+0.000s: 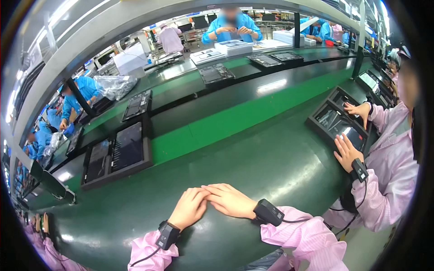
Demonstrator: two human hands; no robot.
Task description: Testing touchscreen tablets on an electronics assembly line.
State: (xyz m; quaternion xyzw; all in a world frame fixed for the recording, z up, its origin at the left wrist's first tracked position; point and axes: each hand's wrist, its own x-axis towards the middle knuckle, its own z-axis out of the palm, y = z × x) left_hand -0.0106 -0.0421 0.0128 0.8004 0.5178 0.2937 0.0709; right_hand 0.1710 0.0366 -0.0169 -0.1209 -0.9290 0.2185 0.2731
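- Head view: the left hand (190, 207) comes up from the lower edge and angles inward, palm down, its fingers together and slightly bent.
- The right hand (230, 200) reaches in from the right, palm down, fingers extended and gently curved; its fingertips meet and overlap those of the left.
- Both hands are empty and loosely open. Each wrist wears a black strap-on box, left (168, 235) and right (268, 212), with a cable along the pink sleeve.
- The nearest work item is a dark two-compartment tray (131, 171), ahead and to the left, well apart from the left hand; a dark flat panel lies in each compartment.
- The worktop (253, 162) is dark green and glossy, with a brighter green strip (199, 133) running across it beyond the hands.
- More dark devices lie along the line further off, near stacked white boxes (233, 47); a worker in blue (248, 31) sits behind these.
- At the right, a co-worker in pink (393, 153) has both hands at another dark tray (318, 124).
- Which fingertips lie uppermost, and whether the palms touch the worktop, cannot be told. The co-worker is partly cut off by the dark fisheye rim, and workers at far left are small and blurred.
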